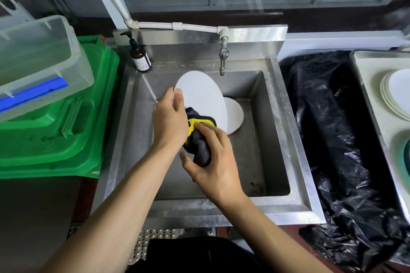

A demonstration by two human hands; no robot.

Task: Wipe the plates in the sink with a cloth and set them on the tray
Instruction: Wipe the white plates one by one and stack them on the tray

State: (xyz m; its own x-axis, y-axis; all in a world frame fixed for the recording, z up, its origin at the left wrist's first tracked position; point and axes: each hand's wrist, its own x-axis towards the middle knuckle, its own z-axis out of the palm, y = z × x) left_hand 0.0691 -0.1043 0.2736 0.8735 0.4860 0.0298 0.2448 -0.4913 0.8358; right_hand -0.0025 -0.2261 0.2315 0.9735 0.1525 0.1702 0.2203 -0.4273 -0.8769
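The left hand [169, 121] covered the lower left edge of the white plate [203, 97], and the cloth [198, 139] hid the plate's bottom rim, so how far the fingers reached behind it could not be told. A second plate [235, 115] lay mostly hidden behind the first, toward the back right of the sink [279, 139]. The tray [366, 77] was cut off at the right edge, with a stack of plates [397, 93] only partly in view.

The left hand gripped the raised, tilted plate over the middle of the sink, thumb on its near face. The right hand [213, 162] clutched the dark and yellow cloth, bunched against the plate's lower edge.

A tap [223, 60] hung over the sink's back edge, a pump bottle [139, 55] stood at its back left corner. A green bin [66, 117] stood left, a black bag [332, 128] right.
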